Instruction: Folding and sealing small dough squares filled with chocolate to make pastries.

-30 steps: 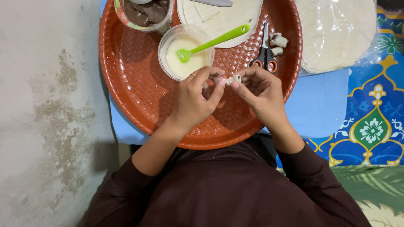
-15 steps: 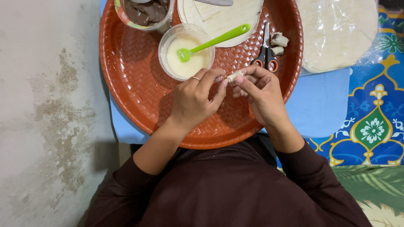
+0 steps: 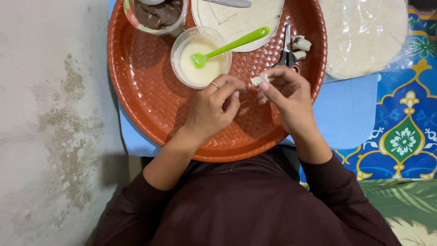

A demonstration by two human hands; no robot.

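Your right hand (image 3: pixel 287 98) pinches a small pale dough roll (image 3: pixel 259 80) at its fingertips; your left hand (image 3: pixel 214 107), fingers curled, meets it from nine o'clock. The roll sits at eleven o'clock of the right palm, over the woven orange tray (image 3: pixel 145 95), long axis running nine to three.

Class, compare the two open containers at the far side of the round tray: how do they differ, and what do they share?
The clear bowl holds a pale creamy liquid; the tub holds a dark brown spread. The clear bowl shows whole, while the tub is cut off by the picture's top edge. A green brush rests in the clear bowl; a grey utensil, barely visible, sits in the tub. Both stand open on the red-brown tray.
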